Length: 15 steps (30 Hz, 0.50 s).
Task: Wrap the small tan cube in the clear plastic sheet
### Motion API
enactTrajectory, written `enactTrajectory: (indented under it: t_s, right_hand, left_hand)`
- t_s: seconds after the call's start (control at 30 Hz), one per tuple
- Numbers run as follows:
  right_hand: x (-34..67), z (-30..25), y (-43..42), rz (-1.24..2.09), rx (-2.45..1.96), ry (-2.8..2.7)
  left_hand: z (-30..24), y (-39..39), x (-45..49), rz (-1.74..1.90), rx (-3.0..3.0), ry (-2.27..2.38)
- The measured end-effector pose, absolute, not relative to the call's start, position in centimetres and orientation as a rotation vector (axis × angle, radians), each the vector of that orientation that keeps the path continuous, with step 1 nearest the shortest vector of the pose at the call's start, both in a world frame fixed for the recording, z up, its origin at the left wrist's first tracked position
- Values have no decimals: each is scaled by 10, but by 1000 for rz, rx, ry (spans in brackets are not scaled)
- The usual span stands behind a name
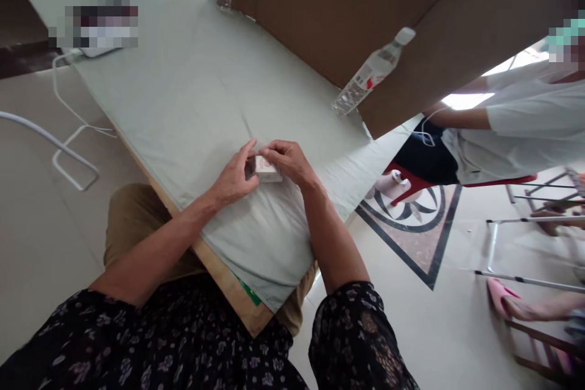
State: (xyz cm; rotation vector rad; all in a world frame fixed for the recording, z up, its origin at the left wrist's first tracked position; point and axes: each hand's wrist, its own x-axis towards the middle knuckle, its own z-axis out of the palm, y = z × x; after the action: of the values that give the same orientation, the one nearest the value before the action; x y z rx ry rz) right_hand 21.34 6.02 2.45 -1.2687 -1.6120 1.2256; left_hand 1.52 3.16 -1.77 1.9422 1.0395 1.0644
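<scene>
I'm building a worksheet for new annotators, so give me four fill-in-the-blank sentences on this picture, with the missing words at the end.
1. The left hand and right hand are at a small box, and the person's floral sleeves are mainly ____.
2. The number of bottles beside the brown board is ____.
3. The cap of the bottle nearer the hands is ____.
4. The shoe just below the metal bar is ____.

Missing words: black; two; white; pink.

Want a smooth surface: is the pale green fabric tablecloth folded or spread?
Spread: the tablecloth lies in one broad sheet, wrinkled near the small white printed box.
</scene>
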Motion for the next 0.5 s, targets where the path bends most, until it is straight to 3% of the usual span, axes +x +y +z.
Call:
enactTrajectory:
  t_s: [0.23,0.5]
  right_hand:
    - [195,17,63,844,-1331,-1399]
    - [195,29,78,790,-1278,-1401]
  left_hand:
    - [-5,27,17,1108,1902,1058]
    - [-1,27,21,1118,1911,1093]
